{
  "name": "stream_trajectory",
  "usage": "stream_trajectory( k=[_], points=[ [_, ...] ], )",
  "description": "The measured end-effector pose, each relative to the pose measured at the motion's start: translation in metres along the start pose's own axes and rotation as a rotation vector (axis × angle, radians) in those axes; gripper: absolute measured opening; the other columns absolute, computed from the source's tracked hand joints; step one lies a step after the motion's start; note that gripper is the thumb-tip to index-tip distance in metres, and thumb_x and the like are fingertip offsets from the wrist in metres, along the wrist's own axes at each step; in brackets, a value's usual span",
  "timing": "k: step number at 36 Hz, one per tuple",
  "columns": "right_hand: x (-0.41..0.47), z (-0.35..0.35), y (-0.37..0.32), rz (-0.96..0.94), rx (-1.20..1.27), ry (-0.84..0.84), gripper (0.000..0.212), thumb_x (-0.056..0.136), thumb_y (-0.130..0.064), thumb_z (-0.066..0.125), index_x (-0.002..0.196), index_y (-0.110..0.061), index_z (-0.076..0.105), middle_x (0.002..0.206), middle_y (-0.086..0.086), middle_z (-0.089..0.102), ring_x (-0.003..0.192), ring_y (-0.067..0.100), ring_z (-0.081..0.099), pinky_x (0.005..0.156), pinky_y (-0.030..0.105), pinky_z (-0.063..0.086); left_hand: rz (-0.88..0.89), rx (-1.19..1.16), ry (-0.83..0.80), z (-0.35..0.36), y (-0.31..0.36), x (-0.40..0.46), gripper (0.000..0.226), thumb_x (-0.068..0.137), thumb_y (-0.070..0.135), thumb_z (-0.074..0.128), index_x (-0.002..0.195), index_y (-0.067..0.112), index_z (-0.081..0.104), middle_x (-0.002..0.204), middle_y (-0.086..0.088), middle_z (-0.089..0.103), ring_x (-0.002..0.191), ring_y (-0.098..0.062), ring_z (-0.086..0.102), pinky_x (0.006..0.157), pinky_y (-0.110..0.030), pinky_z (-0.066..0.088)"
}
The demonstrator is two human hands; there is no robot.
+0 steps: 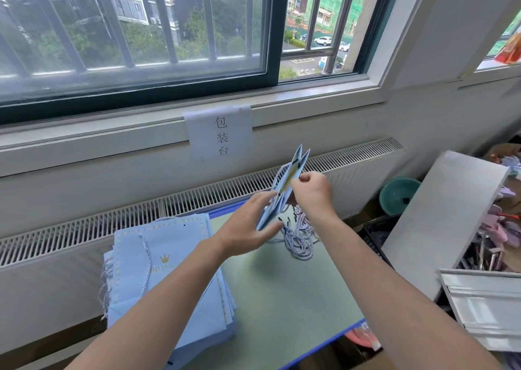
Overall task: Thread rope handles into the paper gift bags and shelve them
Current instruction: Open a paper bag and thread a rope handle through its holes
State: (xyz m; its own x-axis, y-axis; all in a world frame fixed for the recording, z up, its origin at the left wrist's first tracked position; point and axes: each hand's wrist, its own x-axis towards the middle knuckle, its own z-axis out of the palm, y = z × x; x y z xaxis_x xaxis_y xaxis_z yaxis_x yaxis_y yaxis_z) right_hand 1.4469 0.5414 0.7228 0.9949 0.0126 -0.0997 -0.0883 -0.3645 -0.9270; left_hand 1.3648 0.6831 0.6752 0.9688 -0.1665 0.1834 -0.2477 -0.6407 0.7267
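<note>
Above the green mat (282,293), I hold a flat blue paper gift bag (284,189) edge-on: left hand (248,228) supports it with straight fingers, right hand (313,189) pinches its rim. It looks light, creasable; grip the reinforced rim.

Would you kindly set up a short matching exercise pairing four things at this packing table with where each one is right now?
Things:
1. folded blue bag
2. stack of blue bags
3. bundle of rope handles
4. paper sign

Places:
A. loose on the green table top, below the right hand
B. hanging from the window ledge
C. held up between the left hand and right hand
D. lying flat on the table's left side

Pairs: 1-C, 2-D, 3-A, 4-B
</note>
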Motion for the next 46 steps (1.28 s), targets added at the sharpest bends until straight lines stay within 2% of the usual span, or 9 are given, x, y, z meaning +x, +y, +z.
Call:
stream_trajectory(
  k=[3, 9, 14, 19, 22, 25, 29, 36, 46],
  points=[
    [0.000, 0.002, -0.003, 0.063, 0.151, -0.049, 0.015, 0.086, 0.002, 0.051, 0.086, 0.011, 0.064, 0.077, 0.021, 0.071, 0.059, 0.027, 0.071, 0.063, 0.037, 0.062, 0.011, 0.048, 0.156, 0.007, -0.002, 0.004, 0.057, 0.092, 0.024, 0.066, 0.143, 0.014, 0.043, 0.136, -0.001, 0.051, 0.122, -0.014, 0.050, 0.101, -0.027, 0.043],
    [0.017, -0.003, 0.018, -0.007, -0.008, 0.002, 0.014, 0.093, -0.019, 0.054, 0.094, -0.008, 0.062, 0.091, 0.005, 0.062, 0.081, 0.018, 0.063, 0.079, 0.037, 0.056, -0.208, -0.108, 0.442, -0.003, 0.000, 0.009, 0.021, 0.096, 0.003, 0.051, 0.110, 0.014, 0.063, 0.069, 0.004, 0.055, 0.052, -0.005, 0.043, 0.052, -0.018, 0.035],
    [0.026, -0.018, 0.054, -0.133, -0.227, 0.095, 0.014, 0.090, -0.027, 0.064, 0.093, -0.019, 0.054, 0.106, 0.001, 0.043, 0.105, 0.022, 0.051, 0.094, 0.032, 0.041, -0.440, -0.412, 0.434, -0.013, -0.010, 0.008, 0.008, 0.097, 0.005, 0.052, 0.094, 0.012, 0.053, 0.083, -0.007, 0.061, 0.073, -0.019, 0.057, 0.070, -0.037, 0.052],
    [0.026, -0.022, 0.083, -0.028, -0.108, -0.064, 0.021, 0.093, -0.022, 0.063, 0.101, -0.010, 0.049, 0.102, 0.005, 0.053, 0.089, 0.018, 0.050, 0.069, 0.029, 0.038, -0.592, -0.495, 0.387, -0.010, -0.022, 0.002, 0.008, 0.099, 0.010, 0.052, 0.100, 0.002, 0.048, 0.088, -0.010, 0.055, 0.081, -0.022, 0.056, 0.071, -0.035, 0.049],
    [0.023, -0.021, 0.104, -0.035, -0.060, -0.064, 0.018, 0.092, -0.009, 0.063, 0.101, -0.013, 0.048, 0.103, 0.003, 0.051, 0.091, 0.017, 0.048, 0.073, 0.026, 0.036, -0.673, -0.344, 0.368, 0.004, -0.028, 0.000, 0.013, 0.098, 0.017, 0.054, 0.097, 0.012, 0.042, 0.089, -0.006, 0.045, 0.079, -0.021, 0.045, 0.068, -0.032, 0.038],
    [0.021, -0.014, 0.127, -0.038, -0.104, -0.091, 0.021, 0.090, -0.002, 0.062, 0.103, -0.013, 0.049, 0.106, 0.001, 0.054, 0.101, 0.015, 0.049, 0.079, 0.020, 0.031, -0.712, -0.050, 0.379, 0.025, -0.033, -0.002, 0.040, 0.098, 0.016, 0.050, 0.135, 0.008, 0.039, 0.131, -0.011, 0.048, 0.119, -0.028, 0.048, 0.095, -0.036, 0.038],
    [0.018, -0.002, 0.157, -0.020, -0.199, -0.179, 0.024, 0.092, 0.000, 0.057, 0.115, -0.005, 0.051, 0.117, 0.005, 0.055, 0.110, 0.014, 0.047, 0.083, 0.015, 0.028, -0.545, 0.335, 0.221, 0.061, -0.036, -0.007, 0.055, 0.093, 0.004, 0.044, 0.146, 0.005, 0.031, 0.155, -0.011, 0.027, 0.140, -0.030, 0.026, 0.111, -0.039, 0.026],
    [0.016, 0.020, 0.186, -0.061, -0.489, -0.290, 0.052, 0.088, 0.008, 0.044, 0.138, -0.008, 0.042, 0.142, 0.011, 0.030, 0.126, 0.026, 0.042, 0.090, 0.022, 0.033, -0.409, 0.441, -0.057, 0.122, -0.068, -0.027, 0.051, 0.073, 0.016, 0.070, 0.117, 0.003, 0.047, 0.119, -0.022, 0.058, 0.110, -0.034, 0.043, 0.076, -0.049, 0.057],
    [0.024, 0.042, 0.226, -0.386, -0.941, -0.496, 0.055, 0.102, -0.026, 0.038, 0.154, -0.019, 0.023, 0.163, 0.008, 0.009, 0.150, 0.021, 0.006, 0.120, 0.036, 0.008, -0.666, 0.573, -0.259, 0.164, -0.089, -0.028, 0.064, 0.103, 0.044, 0.026, 0.155, 0.012, 0.005, 0.162, -0.013, -0.003, 0.149, -0.033, -0.002, 0.116, -0.048, 0.013]
  ],
)
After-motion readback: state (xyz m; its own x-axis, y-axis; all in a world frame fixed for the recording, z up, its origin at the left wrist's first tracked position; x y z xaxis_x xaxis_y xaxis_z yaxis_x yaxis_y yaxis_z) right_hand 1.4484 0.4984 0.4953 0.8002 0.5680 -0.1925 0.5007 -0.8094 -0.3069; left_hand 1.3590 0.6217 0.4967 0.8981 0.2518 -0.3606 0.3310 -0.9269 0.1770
